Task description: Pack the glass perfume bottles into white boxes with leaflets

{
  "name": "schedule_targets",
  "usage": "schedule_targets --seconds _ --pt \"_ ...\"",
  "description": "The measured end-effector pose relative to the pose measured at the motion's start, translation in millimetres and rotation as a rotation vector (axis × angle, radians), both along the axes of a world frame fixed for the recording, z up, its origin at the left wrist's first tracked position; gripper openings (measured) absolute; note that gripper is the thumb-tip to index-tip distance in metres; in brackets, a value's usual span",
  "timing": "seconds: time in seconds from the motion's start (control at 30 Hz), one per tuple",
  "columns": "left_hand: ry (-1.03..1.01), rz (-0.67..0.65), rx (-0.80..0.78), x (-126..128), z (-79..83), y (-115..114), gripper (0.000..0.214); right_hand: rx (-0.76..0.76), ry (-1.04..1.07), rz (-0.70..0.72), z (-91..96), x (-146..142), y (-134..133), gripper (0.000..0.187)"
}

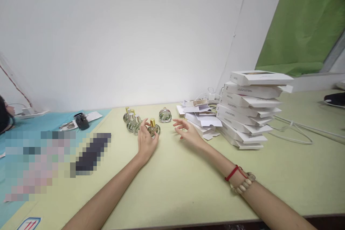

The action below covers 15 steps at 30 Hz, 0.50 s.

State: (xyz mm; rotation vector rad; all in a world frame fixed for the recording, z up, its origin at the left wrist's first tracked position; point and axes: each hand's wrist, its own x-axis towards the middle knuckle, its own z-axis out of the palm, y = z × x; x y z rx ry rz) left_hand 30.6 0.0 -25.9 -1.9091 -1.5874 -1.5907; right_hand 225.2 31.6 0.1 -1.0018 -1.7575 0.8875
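Observation:
My left hand point(147, 142) has its thumb and fingers curved round a small round glass perfume bottle point(154, 129) with a gold cap. The bottle stands upright on the table, partly covered by the fingers. Just left of that hand is a cluster of several similar glass bottles point(131, 124) with gold and silver caps. To the right, my right hand point(187, 133) hovers with bent, spread fingers and nothing in them. Behind and between the hands stands a wider clear glass bottle point(165, 115) with a rounded top.
A tall stack of white boxes point(242, 115) rises on the right, beside loose opened boxes point(202, 116). White cables point(296, 133) lie behind it. At left are a dark jar point(81, 121), a blurred dark object point(93, 154) and part of another person point(5, 115).

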Motion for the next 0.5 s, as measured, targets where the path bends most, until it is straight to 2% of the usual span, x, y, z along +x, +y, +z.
schedule_targets --seconds 0.07,0.27,0.4,0.5 --pt "-0.026 0.040 -0.004 -1 0.7 0 0.063 0.046 -0.057 -0.028 -3.2 2 2 0.041" --pt "-0.049 0.124 0.049 -1 2.8 -2 0.058 0.320 -0.334 -0.097 -11.3 9 6 0.037" --pt "-0.052 0.211 0.077 -7 3.8 1 0.062 0.380 -0.437 -0.109 -12.5 10 6 0.035" --pt "0.017 0.221 0.138 -12 3.6 3 0.056 0.392 -0.460 -0.118 -13.0 10 6 0.036"
